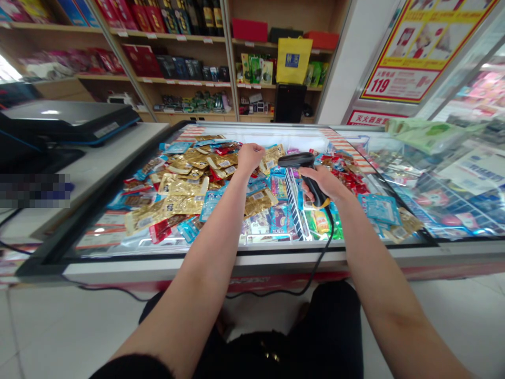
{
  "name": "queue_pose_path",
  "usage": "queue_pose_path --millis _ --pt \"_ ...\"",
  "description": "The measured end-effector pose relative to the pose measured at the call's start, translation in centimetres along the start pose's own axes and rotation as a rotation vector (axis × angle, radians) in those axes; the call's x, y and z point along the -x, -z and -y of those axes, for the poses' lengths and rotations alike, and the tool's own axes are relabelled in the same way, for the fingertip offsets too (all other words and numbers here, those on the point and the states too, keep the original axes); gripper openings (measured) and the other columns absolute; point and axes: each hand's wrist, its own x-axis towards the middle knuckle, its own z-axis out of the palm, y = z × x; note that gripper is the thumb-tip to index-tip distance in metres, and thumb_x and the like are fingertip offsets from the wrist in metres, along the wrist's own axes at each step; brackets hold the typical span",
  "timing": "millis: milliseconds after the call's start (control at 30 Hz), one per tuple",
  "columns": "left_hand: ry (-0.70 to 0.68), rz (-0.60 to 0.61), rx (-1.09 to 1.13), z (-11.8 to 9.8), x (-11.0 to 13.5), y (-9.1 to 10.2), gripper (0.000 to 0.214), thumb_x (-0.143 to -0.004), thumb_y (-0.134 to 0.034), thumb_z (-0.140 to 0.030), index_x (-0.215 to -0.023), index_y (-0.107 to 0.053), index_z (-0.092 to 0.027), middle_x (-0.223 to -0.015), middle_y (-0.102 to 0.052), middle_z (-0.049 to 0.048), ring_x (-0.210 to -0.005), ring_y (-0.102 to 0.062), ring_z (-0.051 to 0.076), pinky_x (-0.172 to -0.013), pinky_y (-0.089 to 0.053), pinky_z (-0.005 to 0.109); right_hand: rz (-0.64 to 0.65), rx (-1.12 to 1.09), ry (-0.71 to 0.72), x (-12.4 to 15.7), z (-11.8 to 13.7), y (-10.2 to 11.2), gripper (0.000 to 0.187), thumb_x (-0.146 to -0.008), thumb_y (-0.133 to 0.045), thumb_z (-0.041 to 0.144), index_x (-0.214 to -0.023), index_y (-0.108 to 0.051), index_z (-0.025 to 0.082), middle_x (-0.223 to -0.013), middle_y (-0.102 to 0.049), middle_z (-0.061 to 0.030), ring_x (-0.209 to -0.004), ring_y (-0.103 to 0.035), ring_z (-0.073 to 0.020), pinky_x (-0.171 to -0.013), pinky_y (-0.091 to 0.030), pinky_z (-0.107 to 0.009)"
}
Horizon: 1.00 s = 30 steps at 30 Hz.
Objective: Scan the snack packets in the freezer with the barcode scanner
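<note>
My right hand (pixel 321 184) grips a black barcode scanner (pixel 302 168) by its handle, its head pointing left over an open chest freezer (pixel 252 258). A black cable (pixel 319 258) hangs from the scanner over the freezer's front rim. My left hand (pixel 249 157) reaches into the freezer and closes on a gold wrapped packet (pixel 272 157) lying on the heap. Gold packets (pixel 185 187), blue packets (pixel 209 202) and red packets (pixel 343 168) fill the bins.
A white wire divider (pixel 298 210) splits the freezer. A sliding glass lid (pixel 434 173) covers the right side. A black scale or till (pixel 63 123) sits on a white counter (pixel 98 158) at left. Wooden shelves (pixel 189 52) with goods line the back wall.
</note>
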Motion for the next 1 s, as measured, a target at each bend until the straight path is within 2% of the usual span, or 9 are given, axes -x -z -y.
queue_pose_path --millis 133,267,467,600,700,833,1000 --pt "0.007 0.009 -0.022 -0.1 0.1 0.2 0.026 -0.077 -0.058 -0.027 -0.092 -0.075 -0.016 -0.083 -0.073 0.0047 -0.083 -0.064 0.018 -0.078 -0.047 0.025 0.001 -0.01 0.011 0.1 0.0 0.0 0.031 -0.086 -0.059 0.04 -0.065 -0.048 0.021 -0.049 -0.055 -0.0013 -0.032 -0.048 -0.0128 -0.037 -0.047 -0.028" --pt "0.021 -0.017 -0.047 0.0 -0.3 0.9 0.026 -0.077 -0.057 -0.028 -0.092 -0.075 -0.015 -0.087 -0.073 0.0053 -0.085 -0.064 0.018 -0.08 -0.046 0.025 -0.056 -0.038 0.005 0.1 0.2 0.1 0.029 -0.085 -0.062 0.041 -0.068 -0.048 0.021 -0.05 -0.056 -0.0007 -0.034 -0.049 -0.0129 -0.034 -0.045 -0.026" --pt "0.13 -0.101 -0.143 0.5 -0.3 4.3 0.027 -0.08 -0.052 -0.028 -0.094 -0.072 -0.016 -0.091 -0.072 0.0081 -0.091 -0.064 0.022 -0.083 -0.046 0.029 -0.167 -0.087 0.048 -0.1 0.3 0.5 0.028 -0.084 -0.06 0.038 -0.067 -0.051 0.018 -0.05 -0.056 -0.0012 -0.033 -0.048 -0.0128 -0.029 -0.042 -0.026" --pt "0.224 -0.131 -0.326 -0.1 0.9 6.3 0.026 -0.078 -0.056 -0.027 -0.098 -0.07 -0.021 -0.105 -0.07 0.0097 -0.106 -0.06 0.029 -0.092 -0.044 0.04 -0.206 -0.13 0.06 0.0 0.3 0.8 0.025 -0.084 -0.059 0.038 -0.07 -0.052 0.018 -0.05 -0.055 -0.0003 -0.034 -0.048 -0.0127 -0.029 -0.042 -0.025" --pt "0.206 -0.075 -0.478 -0.5 1.7 6.1 0.035 -0.071 -0.067 -0.032 -0.105 -0.069 -0.024 -0.12 -0.065 0.0111 -0.119 -0.052 0.035 -0.1 -0.038 0.048 -0.22 -0.148 0.063 0.0 0.2 0.9 0.023 -0.084 -0.058 0.038 -0.072 -0.052 0.019 -0.049 -0.055 0.0002 -0.034 -0.048 -0.0129 -0.029 -0.041 -0.025" --pt "0.18 0.063 -0.618 -0.4 2.2 4.7 0.052 -0.063 -0.075 -0.033 -0.113 -0.066 -0.022 -0.136 -0.054 0.0146 -0.132 -0.04 0.039 -0.11 -0.027 0.053 -0.219 -0.157 0.055 -0.2 0.1 1.1 0.023 -0.084 -0.059 0.037 -0.072 -0.051 0.02 -0.049 -0.056 0.0001 -0.034 -0.048 -0.0133 -0.029 -0.041 -0.026" --pt "0.17 0.056 -0.635 -0.5 2.3 3.8 0.049 -0.068 -0.07 -0.028 -0.116 -0.065 -0.018 -0.138 -0.053 0.0171 -0.133 -0.04 0.039 -0.113 -0.018 0.056 -0.238 -0.145 0.025 -0.2 0.0 1.6 0.027 -0.084 -0.059 0.038 -0.067 -0.05 0.019 -0.049 -0.055 -0.001 -0.034 -0.049 -0.0133 -0.029 -0.042 -0.026"
